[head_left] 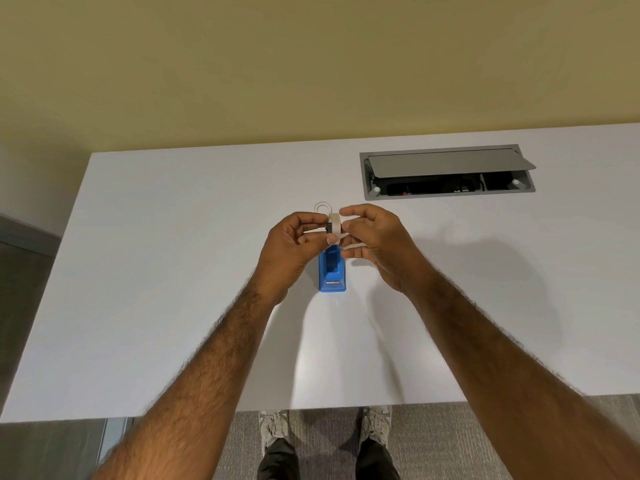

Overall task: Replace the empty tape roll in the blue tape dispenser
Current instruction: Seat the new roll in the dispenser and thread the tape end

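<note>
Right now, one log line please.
hands: both hold tape roll above blue dispenser | empty ring on table

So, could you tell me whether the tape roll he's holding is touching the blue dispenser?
Apart. The head view shows the tape roll pinched between both hands, held above the blue dispenser on the table.

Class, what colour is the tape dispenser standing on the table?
Blue: the tape dispenser, seen in the head view.
</note>
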The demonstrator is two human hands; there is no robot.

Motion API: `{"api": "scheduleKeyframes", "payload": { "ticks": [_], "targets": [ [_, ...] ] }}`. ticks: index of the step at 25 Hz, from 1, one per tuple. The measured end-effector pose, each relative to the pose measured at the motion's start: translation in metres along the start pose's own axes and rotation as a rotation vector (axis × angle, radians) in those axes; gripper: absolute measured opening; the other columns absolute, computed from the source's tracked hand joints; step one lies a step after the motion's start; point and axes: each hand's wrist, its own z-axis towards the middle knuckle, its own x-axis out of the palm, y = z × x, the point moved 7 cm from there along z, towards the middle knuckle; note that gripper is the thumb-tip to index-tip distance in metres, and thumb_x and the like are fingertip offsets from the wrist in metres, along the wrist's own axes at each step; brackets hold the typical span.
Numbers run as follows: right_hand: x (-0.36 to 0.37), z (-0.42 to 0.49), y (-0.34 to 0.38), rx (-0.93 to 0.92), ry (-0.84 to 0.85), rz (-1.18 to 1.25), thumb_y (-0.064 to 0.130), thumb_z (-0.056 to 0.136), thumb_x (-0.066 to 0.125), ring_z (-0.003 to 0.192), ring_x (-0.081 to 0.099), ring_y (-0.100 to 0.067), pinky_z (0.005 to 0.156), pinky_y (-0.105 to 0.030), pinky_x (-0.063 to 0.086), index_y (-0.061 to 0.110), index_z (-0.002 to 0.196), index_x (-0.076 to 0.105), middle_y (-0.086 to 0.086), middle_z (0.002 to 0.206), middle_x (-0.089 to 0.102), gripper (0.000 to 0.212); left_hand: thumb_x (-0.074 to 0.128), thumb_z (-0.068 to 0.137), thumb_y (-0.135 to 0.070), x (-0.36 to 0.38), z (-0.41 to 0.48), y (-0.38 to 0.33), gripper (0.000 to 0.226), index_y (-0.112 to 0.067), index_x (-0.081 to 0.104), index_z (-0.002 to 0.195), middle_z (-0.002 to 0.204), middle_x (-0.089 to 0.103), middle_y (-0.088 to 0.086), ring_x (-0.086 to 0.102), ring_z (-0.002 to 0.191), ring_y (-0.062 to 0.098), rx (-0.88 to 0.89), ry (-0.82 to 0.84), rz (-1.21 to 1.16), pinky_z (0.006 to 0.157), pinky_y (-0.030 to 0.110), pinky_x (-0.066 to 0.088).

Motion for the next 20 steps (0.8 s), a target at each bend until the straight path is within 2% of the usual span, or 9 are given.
{"api": "scheduleKeyframes", "payload": {
  "ticks": [2,4,6,8,12,14,16,18,20],
  "targets": [
    [0.003,-0.002,0.008,-0.125,0.054,-0.131,0.006,0.087,0.062,0.090,0.071,-0.023,0.076,-0.033,0.061,0.023,0.130,0.054,-0.006,0.117,0.064,0.047,0.083,0.082,-0.009,-0.003,0.001,0.001,0.041,-0.007,0.067,0.119,0.114,0.077,0.005,0.075,0.105,0.023,-0.008,-0.011,-0.011,0.102,0.049,0.056],
    [0.009,-0.005,0.018,-0.327,0.079,-0.324,0.000,0.081,0.069,0.090,0.069,-0.017,0.078,-0.024,0.059,0.020,0.135,0.051,-0.006,0.125,0.058,0.060,0.085,0.076,-0.020,-0.005,0.003,0.003,0.047,-0.011,0.067,0.119,0.114,0.077,0.006,0.073,0.110,0.027,-0.015,-0.011,-0.017,0.103,0.052,0.055],
    [0.016,-0.008,0.025,-0.543,0.058,-0.505,0.001,0.075,0.076,0.093,0.063,-0.013,0.080,-0.022,0.057,0.008,0.131,0.054,-0.011,0.125,0.058,0.060,0.085,0.074,-0.026,-0.005,0.005,0.006,0.051,-0.012,0.067,0.119,0.116,0.076,0.009,0.072,0.112,0.030,-0.022,0.006,-0.022,0.103,0.055,0.055],
    [0.021,-0.010,0.028,-0.675,0.026,-0.611,0.005,0.075,0.078,0.091,0.060,-0.013,0.078,-0.022,0.055,0.002,0.123,0.058,-0.012,0.118,0.062,0.053,0.085,0.075,-0.026,-0.004,0.006,0.011,0.049,-0.012,0.068,0.119,0.115,0.076,0.010,0.073,0.110,0.031,-0.027,0.020,-0.011,0.102,0.055,0.055],
    [0.019,-0.004,0.021,-0.649,0.011,-0.684,0.013,0.075,0.079,0.079,0.062,-0.020,0.074,-0.023,0.054,0.002,0.120,0.061,-0.012,0.111,0.064,0.050,0.083,0.082,-0.020,-0.004,0.005,0.022,0.041,-0.013,0.069,0.119,0.115,0.077,0.008,0.074,0.109,0.028,-0.049,0.045,-0.043,0.100,0.046,0.057],
    [0.016,0.001,0.010,-0.603,-0.009,-0.763,0.013,0.073,0.080,0.080,0.062,-0.022,0.075,-0.028,0.055,0.003,0.121,0.060,-0.012,0.112,0.065,0.053,0.079,0.088,-0.018,-0.010,0.005,0.030,0.035,-0.017,0.070,0.121,0.119,0.076,-0.001,0.073,0.109,0.019,-0.040,0.007,0.076,0.096,0.036,0.056],
    [0.011,0.005,-0.002,-0.526,-0.018,-0.830,0.011,0.073,0.078,0.083,0.061,-0.018,0.076,-0.025,0.051,0.005,0.122,0.059,-0.010,0.115,0.064,0.053,0.075,0.091,-0.018,-0.017,0.005,0.042,0.035,-0.021,0.069,0.125,0.125,0.072,-0.009,0.069,0.111,0.016,-0.021,-0.033,0.260,0.092,0.030,0.054],
    [0.009,0.009,-0.012,-0.457,-0.010,-0.900,0.012,0.076,0.076,0.087,0.056,-0.011,0.077,-0.018,0.044,0.008,0.126,0.057,-0.007,0.120,0.063,0.054,0.076,0.090,-0.019,-0.017,0.004,0.056,0.045,-0.024,0.064,0.133,0.134,0.064,-0.009,0.062,0.120,0.015,-0.013,-0.020,0.386,0.098,0.030,0.052],
    [0.009,0.010,-0.020,-0.409,0.004,-0.953,0.014,0.078,0.074,0.092,0.057,-0.009,0.079,-0.018,0.042,0.011,0.129,0.055,-0.005,0.125,0.062,0.054,0.081,0.085,-0.027,-0.013,0.003,0.070,0.067,-0.026,0.052,0.146,0.150,0.052,-0.006,0.050,0.137,0.017,0.003,0.043,0.493,0.108,0.029,0.043]
  ]
}}
